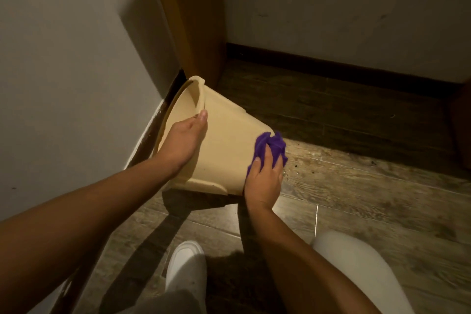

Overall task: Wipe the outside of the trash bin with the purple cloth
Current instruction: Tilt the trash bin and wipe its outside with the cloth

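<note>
A cream plastic trash bin (226,145) is tipped on its side above the wooden floor, its open mouth facing left toward the wall. My left hand (184,139) grips the bin at its rim, thumb on the outside edge. My right hand (265,181) holds a crumpled purple cloth (271,146) and presses it against the bin's outer wall near its base end. The bin's bottom face is hidden from me.
A white wall (76,71) runs along the left, with a wooden door frame (201,20) behind the bin. Dark skirting (331,64) lines the far wall. My white shoe (186,267) and light trouser knee (356,267) sit on the plank floor below.
</note>
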### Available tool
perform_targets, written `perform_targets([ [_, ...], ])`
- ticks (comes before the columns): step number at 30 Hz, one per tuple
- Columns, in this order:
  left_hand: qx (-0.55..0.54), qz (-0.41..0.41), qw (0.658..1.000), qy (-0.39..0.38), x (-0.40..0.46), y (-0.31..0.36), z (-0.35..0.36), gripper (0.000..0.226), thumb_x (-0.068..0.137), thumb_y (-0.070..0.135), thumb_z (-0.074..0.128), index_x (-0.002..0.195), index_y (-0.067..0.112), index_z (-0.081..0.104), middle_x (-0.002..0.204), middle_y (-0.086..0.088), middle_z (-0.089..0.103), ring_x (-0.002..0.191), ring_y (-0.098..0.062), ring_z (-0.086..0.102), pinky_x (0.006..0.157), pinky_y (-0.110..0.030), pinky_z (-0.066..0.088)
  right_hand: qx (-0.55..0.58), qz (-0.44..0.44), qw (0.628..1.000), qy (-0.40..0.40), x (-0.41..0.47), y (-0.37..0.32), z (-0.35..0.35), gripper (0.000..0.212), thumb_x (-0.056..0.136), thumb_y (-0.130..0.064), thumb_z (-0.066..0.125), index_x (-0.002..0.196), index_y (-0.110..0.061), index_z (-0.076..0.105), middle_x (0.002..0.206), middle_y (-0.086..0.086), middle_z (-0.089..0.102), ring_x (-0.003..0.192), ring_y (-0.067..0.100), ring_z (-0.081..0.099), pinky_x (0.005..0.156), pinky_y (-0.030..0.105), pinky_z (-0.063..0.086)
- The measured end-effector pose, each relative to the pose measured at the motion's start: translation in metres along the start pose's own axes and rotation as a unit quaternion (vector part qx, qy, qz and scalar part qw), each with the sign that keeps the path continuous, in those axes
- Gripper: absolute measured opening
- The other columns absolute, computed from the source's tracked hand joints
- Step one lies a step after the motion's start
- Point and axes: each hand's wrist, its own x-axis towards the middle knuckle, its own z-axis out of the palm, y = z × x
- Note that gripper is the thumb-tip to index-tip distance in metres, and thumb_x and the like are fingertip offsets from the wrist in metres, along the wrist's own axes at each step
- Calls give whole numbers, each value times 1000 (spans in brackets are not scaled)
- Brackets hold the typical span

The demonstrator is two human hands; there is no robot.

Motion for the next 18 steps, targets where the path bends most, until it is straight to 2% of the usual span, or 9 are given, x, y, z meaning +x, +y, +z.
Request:
perform_targets([
  [4,9,5,1000,0,0,0,-3,30,102,59,37,92,47,63,79,43,66,74,22,61,68,-18,38,-1,82,997,-17,3,17,0,49,110,-41,37,158,-31,34,155,13,43,131,38,52,100,50,48],
  [6,16,-7,1000,11,0,-2,-5,31,101,62,37,89,49,63,76,44,64,75,11,66,66,-19,37,3,116,993,-27,4,24,0,48,110,-42,34,157,-28,34,148,14,50,126,37,56,98,48,48],
  [8,20,-15,999,21,2,-4,-8,32,99,66,37,87,53,64,73,43,64,82,4,60,65,-19,37,15,162,986,-33,3,29,-3,48,110,-42,33,155,-25,37,142,15,54,123,38,57,96,47,48],
  [9,21,-17,999,24,4,-6,-10,32,98,67,37,91,53,65,72,41,65,84,4,56,64,-19,36,27,185,982,-26,2,31,-5,47,110,-41,36,153,-24,40,142,15,54,124,38,57,96,48,47],
  [11,22,-21,999,27,9,-6,-15,45,99,66,35,117,41,68,75,33,62,81,5,51,65,-19,35,65,207,976,23,5,30,-11,43,109,-36,45,150,-24,46,145,15,50,126,38,56,98,50,48],
  [12,36,-24,999,31,12,-4,-17,53,101,64,33,127,32,66,80,32,57,80,5,49,68,-21,36,86,204,973,56,8,27,-16,42,108,-33,48,149,-24,47,147,14,48,126,38,56,98,50,49],
  [14,87,-18,995,48,19,3,-22,59,103,62,30,132,21,63,87,21,55,79,0,50,79,-31,37,138,172,969,108,21,13,-29,42,107,-33,51,148,-24,48,148,11,47,126,34,56,93,44,49],
  [16,138,-3,989,46,22,16,-24,59,103,61,32,132,19,63,101,8,58,93,-15,57,86,-38,38,182,125,967,128,35,-4,-42,41,106,-35,52,147,-28,49,147,7,48,122,26,56,88,37,46],
  [18,107,-17,994,-5,23,32,-26,56,97,66,42,127,25,64,111,4,65,107,-26,61,94,-46,44,218,90,964,122,41,-19,-50,40,105,-37,53,145,-31,50,144,3,52,117,19,55,87,36,46],
])
